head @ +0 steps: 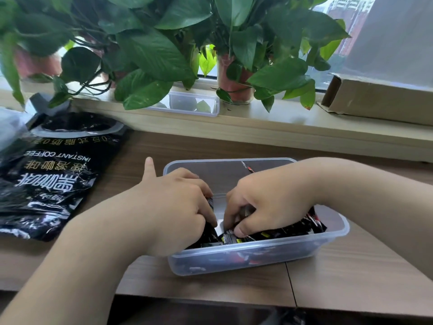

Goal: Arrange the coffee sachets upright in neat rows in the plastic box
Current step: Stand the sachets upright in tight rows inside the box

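Several black coffee sachets (293,231) lie jumbled in the clear plastic box (337,233), near the front edge of the wooden table (351,277). Both hands reach inside. The left hand (178,202) and right hand (264,202) curl their fingers around sachets. An instant-coffee bag (54,174) lies at the table's left edge.

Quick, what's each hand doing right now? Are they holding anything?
Left hand: fingers curled round coffee sachets inside the plastic box.
Right hand: curled too, pinching coffee sachets in the box.
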The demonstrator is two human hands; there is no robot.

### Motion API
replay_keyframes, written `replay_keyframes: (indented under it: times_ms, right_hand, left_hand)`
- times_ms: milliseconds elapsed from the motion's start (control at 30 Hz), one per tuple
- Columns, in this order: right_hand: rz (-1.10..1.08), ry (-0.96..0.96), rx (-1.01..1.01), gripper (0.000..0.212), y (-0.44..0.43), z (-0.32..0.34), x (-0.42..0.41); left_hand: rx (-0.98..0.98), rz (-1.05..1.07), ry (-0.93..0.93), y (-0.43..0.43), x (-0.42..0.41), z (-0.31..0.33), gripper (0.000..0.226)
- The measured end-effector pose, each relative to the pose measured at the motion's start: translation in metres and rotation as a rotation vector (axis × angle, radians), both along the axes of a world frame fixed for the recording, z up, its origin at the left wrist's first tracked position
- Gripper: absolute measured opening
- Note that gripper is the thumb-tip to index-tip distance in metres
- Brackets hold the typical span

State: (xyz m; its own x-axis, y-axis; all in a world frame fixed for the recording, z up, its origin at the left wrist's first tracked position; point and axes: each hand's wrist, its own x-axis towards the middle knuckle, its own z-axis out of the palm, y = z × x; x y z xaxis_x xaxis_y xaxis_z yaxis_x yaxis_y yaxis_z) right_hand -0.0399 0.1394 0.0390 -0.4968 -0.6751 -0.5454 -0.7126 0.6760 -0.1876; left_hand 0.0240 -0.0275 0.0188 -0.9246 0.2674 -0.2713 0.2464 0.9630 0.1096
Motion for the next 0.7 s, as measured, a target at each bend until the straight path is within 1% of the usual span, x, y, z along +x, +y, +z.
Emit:
replay_keyframes:
  times_ms: [133, 333, 467, 567, 700]
  right_hand:
    - [-0.037, -0.050, -0.048, 0.026, 0.006, 0.003, -0.002]
    - [-0.009, -0.080, -0.060, 0.021, 0.013, 0.016, -0.005]
    - [-0.055, -0.025, -0.092, 0.024, 0.016, 0.017, 0.000]
    - [-0.113, 0.042, -0.247, 0.024, 0.020, 0.025, 0.008]
    - [-0.256, 0.215, -0.658, 0.019, 0.036, 0.048, 0.017]
  left_hand:
    - [-0.004, -0.001, -0.004, 0.001, -0.001, 0.000, 0.049]
    - [-0.005, -0.007, -0.011, 0.001, -0.001, 0.000, 0.048]
    - [0.002, -0.017, -0.003, 0.000, 0.000, 0.000, 0.050]
    - [0.009, -0.041, -0.005, -0.002, 0.001, -0.001, 0.055]
    - [0.098, -0.052, 0.012, -0.008, -0.001, -0.001, 0.058]
